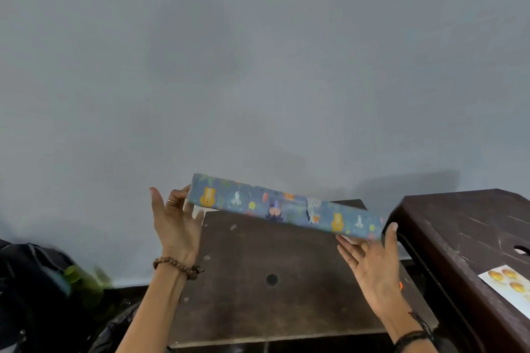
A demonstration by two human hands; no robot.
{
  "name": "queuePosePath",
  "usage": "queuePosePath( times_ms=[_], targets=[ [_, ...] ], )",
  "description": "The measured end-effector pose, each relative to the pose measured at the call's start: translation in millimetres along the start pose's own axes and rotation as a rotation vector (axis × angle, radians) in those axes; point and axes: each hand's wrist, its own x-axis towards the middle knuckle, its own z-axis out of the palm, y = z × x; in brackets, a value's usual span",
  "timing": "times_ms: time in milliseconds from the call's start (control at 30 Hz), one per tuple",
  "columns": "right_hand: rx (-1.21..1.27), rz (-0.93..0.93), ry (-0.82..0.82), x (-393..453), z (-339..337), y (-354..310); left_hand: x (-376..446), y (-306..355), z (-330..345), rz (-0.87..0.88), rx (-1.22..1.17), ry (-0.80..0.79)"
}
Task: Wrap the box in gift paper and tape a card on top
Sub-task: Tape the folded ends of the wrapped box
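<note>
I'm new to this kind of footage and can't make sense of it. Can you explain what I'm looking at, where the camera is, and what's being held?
There is no machine here. A camera worn on a person's head looks forward and down at their two bare hands. The left hand and the right hand hold a flat box wrapped in blue patterned gift paper by its ends, lifted above a dark brown table. A second brown table stands to the right, with a card showing yellow shapes lying on it. The wall behind is plain grey.

Blue animal-print box (284,206); dark brown table (258,281).
</note>
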Motion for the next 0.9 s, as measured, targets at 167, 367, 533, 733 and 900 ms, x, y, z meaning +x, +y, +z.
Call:
queuePosePath(
  times_ms=[167, 367, 533, 733, 900],
  targets=[
    [-0.043, 0.028, -0.102, 14, -9, -8, 2, -10, -35, -0.122, 0.275, 0.058],
    [-0.465, -0.012, -0.111, 28, -12, -8, -12, -27, -67, -0.227, 0.676, 0.065],
    [-0.735, -0.081, -0.054, 41, -13, -3, -16, -49, -47, -0.182, 0.842, 0.227],
    [-0.901, 0.003, -0.039, 47, -23, 6, -15, -76, -44, -0.203, 0.982, 0.178],
    [-1.049, -0.056, -0.03, 41, -19, 12, -16, -89, -41, -0.222, 1.254, 0.129]
  ],
)
